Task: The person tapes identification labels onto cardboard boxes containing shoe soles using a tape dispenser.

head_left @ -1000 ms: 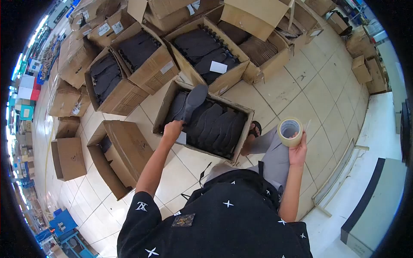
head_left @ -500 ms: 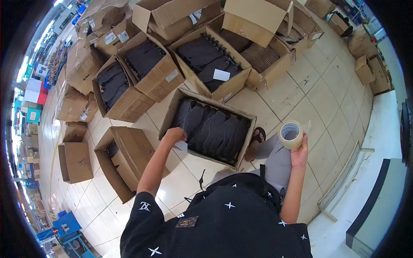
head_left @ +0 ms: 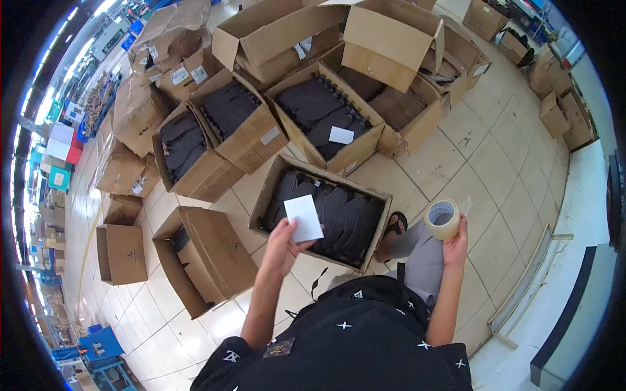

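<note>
My left hand (head_left: pixel 284 246) pinches a small white card (head_left: pixel 304 217) by its lower left edge, held above an open cardboard box (head_left: pixel 259 189). Dark, flat, curved pieces (head_left: pixel 345 218) fill that box in overlapping rows; their exact kind I cannot make out. On the right, my right hand (head_left: pixel 455 242) grips a roll of packing tape (head_left: pixel 443 221), with a loose strip of tape standing up near the fingertips. The roll is over my right leg, beside the box.
Open boxes of similar dark pieces stand behind, one with a white card (head_left: pixel 341 135) on top. An open box (head_left: pixel 208 257) stands at left, a smaller box (head_left: pixel 124 254) beyond it. My sandalled foot (head_left: pixel 393 231) is right of the near box. A white wall (head_left: pixel 521 326) runs along the right.
My left hand has lifted from the box's left edge and moved right, turning the white card up into view. My right hand still holds the tape, nearly unmoved. The view has shifted slightly.
</note>
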Motion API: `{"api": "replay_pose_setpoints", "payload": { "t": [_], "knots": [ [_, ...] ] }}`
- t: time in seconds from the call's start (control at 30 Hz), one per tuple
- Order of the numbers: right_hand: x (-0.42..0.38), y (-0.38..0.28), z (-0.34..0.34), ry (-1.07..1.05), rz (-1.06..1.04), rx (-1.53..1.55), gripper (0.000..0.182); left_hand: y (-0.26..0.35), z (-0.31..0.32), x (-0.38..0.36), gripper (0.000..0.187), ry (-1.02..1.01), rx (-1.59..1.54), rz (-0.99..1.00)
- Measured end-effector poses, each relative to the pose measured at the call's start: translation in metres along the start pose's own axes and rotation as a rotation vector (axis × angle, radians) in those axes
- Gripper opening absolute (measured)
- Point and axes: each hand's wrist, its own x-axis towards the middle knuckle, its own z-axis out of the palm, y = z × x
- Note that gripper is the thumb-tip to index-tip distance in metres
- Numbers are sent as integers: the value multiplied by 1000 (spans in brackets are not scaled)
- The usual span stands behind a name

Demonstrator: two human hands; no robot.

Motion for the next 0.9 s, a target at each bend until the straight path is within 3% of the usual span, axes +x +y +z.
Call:
{"api": "replay_pose_setpoints", "payload": {
  "t": [0.17,0.43,0.53,0.63,0.7,0.73,0.8,0.9],
  "knots": [
    [4,5,-6,-29,-3,8,22,2,76,-30,42,-248,-138,148],
    [6,10,0,-16,-15,-4,24,25,109,-58,59,-476,-125,138],
    [6,11,-2,-7,-34,-48,28,28,109,-58,49,-535,-133,137],
    [12,8,-11,-64,18,-118,38,14,98,-51,39,-387,19,90],
    [4,9,-19,-246,-691,-1417,47,-5,76,-39,29,-261,258,80],
    [2,8,-17,-295,-672,-1431,54,-21,57,-31,28,-226,321,118],
    [14,16,-25,-299,-537,-1148,50,-53,16,-24,30,-133,382,150],
    [17,11,-9,-61,43,-192,49,-75,-14,-41,36,42,334,75]
  ]
}}
